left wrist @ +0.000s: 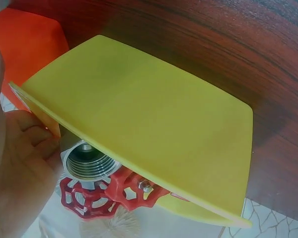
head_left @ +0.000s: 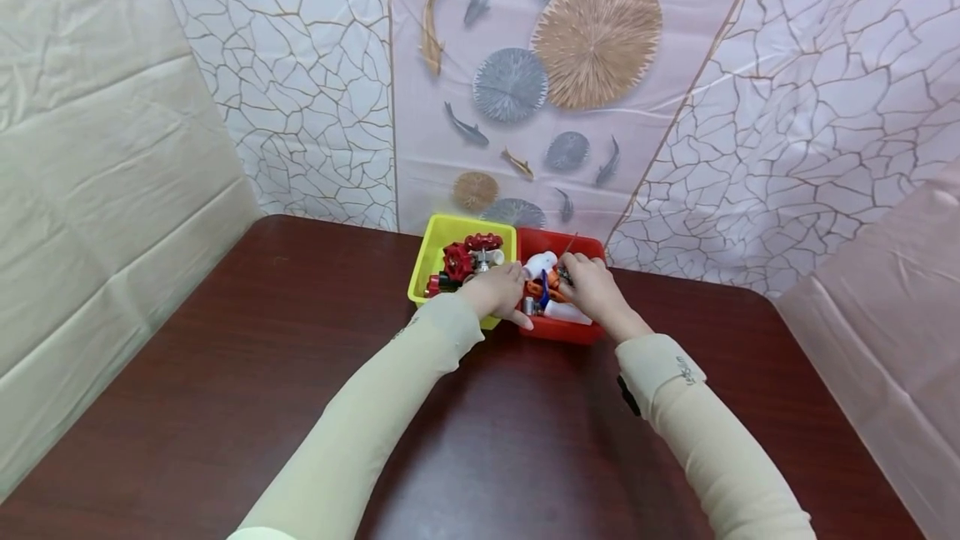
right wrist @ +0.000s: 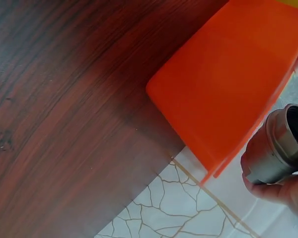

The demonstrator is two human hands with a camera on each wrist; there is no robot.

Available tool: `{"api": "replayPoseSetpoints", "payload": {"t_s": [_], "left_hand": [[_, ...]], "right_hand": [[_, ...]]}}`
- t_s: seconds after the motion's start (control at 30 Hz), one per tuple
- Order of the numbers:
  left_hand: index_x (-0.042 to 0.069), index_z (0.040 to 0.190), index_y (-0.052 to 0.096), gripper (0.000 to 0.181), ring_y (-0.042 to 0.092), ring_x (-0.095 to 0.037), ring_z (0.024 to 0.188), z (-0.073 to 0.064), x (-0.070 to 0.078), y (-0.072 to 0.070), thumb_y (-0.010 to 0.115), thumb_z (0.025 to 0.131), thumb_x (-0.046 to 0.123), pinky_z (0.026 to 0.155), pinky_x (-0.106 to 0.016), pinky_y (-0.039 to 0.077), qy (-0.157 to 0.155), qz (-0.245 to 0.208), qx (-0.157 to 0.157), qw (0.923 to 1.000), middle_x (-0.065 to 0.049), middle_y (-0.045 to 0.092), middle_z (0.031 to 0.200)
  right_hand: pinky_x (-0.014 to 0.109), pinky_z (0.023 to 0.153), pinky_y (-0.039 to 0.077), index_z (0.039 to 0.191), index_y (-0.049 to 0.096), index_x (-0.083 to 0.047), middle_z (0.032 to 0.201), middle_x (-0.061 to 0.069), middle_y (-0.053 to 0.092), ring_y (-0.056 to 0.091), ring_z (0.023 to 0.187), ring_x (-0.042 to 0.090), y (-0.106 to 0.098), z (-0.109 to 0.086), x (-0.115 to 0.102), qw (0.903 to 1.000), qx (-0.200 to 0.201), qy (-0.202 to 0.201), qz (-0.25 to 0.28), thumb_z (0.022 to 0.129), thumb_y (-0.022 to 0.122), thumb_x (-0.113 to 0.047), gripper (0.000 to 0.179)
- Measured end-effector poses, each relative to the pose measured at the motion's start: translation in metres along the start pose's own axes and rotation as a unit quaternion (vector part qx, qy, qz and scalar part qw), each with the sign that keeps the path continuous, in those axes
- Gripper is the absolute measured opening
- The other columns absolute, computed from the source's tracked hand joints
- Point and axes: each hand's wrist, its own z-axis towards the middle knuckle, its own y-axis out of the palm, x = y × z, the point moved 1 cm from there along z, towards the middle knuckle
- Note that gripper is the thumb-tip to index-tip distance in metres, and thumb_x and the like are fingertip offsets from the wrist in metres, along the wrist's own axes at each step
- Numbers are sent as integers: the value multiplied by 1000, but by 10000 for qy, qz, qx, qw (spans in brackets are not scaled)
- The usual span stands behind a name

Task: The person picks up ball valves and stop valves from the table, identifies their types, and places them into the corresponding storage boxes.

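Note:
A yellow bin (head_left: 422, 269) and a red bin (head_left: 551, 332) stand side by side at the far side of the table. My left hand (head_left: 497, 290) rests over the yellow bin's right edge, with its thumb spread out. Close to its fingers in the left wrist view are a threaded metal valve opening (left wrist: 89, 163) and a red handwheel (left wrist: 89, 201). My right hand (head_left: 596, 286), over the red bin's right part, grips a cylindrical metal pipe fitting (right wrist: 275, 146). That fitting is partly hidden by the fingers in the head view.
White plastic fittings (head_left: 540, 263), a blue-handled valve (head_left: 544, 290) and orange pieces lie in the red bin. Red handwheels (head_left: 457, 261) fill part of the yellow bin. A patterned cloth (head_left: 322, 90) hangs right behind the dark wooden table (head_left: 225, 373).

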Motion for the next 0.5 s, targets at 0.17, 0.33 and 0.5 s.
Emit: {"api": "replayPoseSetpoints", "payload": {"t_s": [0.17,0.33,0.5], "left_hand": [[3,150,16,90,9,-24,147,1,2,1,40,88,64,119,-30,11,16,-36,-36,10000,-12,11,159],[4,150,19,89,11,-24,147,2,2,-1,40,88,65,119,-31,13,-8,61,-37,10000,-12,13,158],[5,148,25,87,15,-25,146,2,0,-3,40,88,65,118,-31,16,-31,179,-17,9998,-12,16,158]], "right_hand": [[53,95,42,115,51,3,109,23,58,54,98,38,8,3,3,9996,-270,39,71,90,61,-11,31],[54,97,40,115,50,4,109,23,58,54,99,40,9,6,8,9993,-376,31,31,90,59,-10,30],[54,95,44,118,50,3,111,23,58,55,100,40,10,15,8,9970,-701,-11,-316,92,58,-13,31]]}}
